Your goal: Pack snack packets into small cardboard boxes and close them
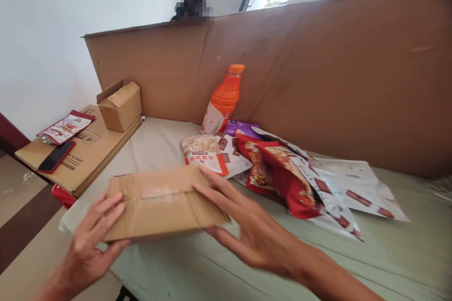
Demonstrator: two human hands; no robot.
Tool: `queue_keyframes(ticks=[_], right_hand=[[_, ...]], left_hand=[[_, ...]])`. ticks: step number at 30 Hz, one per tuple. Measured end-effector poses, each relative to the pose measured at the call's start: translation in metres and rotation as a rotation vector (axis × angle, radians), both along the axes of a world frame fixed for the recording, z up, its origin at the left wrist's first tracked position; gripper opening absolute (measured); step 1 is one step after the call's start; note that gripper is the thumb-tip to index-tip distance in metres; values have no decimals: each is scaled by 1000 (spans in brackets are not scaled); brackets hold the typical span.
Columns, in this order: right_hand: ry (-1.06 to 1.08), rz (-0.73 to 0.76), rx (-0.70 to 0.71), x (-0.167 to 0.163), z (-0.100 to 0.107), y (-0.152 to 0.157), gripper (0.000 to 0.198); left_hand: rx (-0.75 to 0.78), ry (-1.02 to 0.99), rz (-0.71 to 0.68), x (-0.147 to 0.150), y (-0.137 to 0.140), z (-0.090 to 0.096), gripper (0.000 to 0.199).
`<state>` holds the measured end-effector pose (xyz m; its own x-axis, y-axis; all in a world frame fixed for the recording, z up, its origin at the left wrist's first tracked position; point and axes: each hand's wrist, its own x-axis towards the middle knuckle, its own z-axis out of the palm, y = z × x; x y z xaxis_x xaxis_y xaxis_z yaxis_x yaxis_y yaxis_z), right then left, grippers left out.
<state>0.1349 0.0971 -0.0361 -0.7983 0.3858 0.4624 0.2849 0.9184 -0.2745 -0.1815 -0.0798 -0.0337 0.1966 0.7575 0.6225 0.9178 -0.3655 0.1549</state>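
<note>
A closed brown cardboard box (158,204), with tape along its top seam, is held between both hands above the front left of the cloth-covered table. At its left end, my left hand (93,240) has fingers on top and the thumb at the lower edge. My right hand (243,221) grips the right end, fingers over the top and thumb underneath. Just behind the box lie a white and orange snack packet (203,153) and several overlapping snack bags, among them a red one (289,178).
An orange drink bottle (222,99) leans against a tall cardboard panel (339,70) at the back. On the left, a flat carton (88,155) bears a small box (122,106), a foil pouch (67,127) and a phone (56,156). Behind the panel, a person's blurred head shows.
</note>
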Motion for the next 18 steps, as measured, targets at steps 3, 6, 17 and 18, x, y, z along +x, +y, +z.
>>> queue_keyframes(ticks=[3, 6, 17, 18], right_hand=[[90, 199, -99, -94, 32, 52, 65], [97, 319, -143, -191, 57, 89, 66], [-41, -124, -220, -344, 30, 119, 51], [-34, -144, -225, -345, 29, 120, 55]], left_hand=[[127, 67, 224, -45, -3, 24, 60], [238, 87, 423, -90, 6, 34, 53], [169, 130, 781, -137, 91, 6, 46], [158, 121, 798, -136, 97, 6, 46]])
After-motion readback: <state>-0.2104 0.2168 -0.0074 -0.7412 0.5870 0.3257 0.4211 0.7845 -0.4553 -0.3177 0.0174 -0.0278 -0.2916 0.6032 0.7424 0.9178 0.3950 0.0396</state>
